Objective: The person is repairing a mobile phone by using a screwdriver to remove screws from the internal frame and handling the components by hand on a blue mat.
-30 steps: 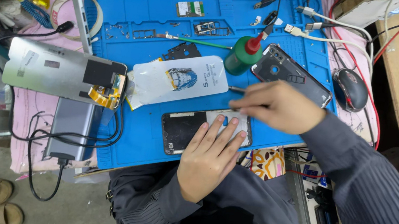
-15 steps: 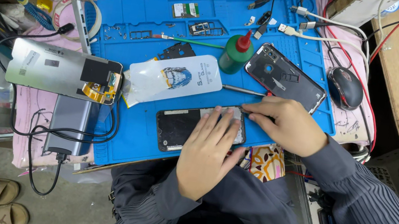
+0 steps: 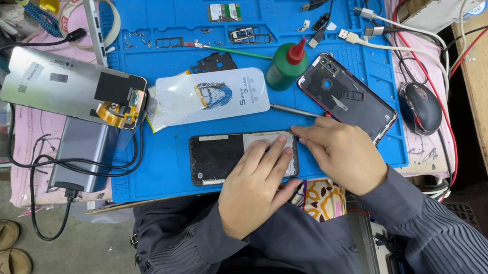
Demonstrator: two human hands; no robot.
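The phone (image 3: pixel 234 155) is pressed flat by the left hand (image 3: pixel 258 186), fingers spread. Its two o'clock corner is pinched by the right hand (image 3: pixel 341 153). A bottle (image 3: pixel 287 68) is seen at twelve o'clock.

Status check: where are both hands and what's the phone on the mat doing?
Left hand flat on the dark phone. Right hand pinching at its right end. Phone flat on blue mat. Green bottle nearby, not blocking.

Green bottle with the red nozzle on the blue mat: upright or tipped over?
Upright. The green bottle stands on its base on the blue mat, its red nozzle pointing up toward the camera.
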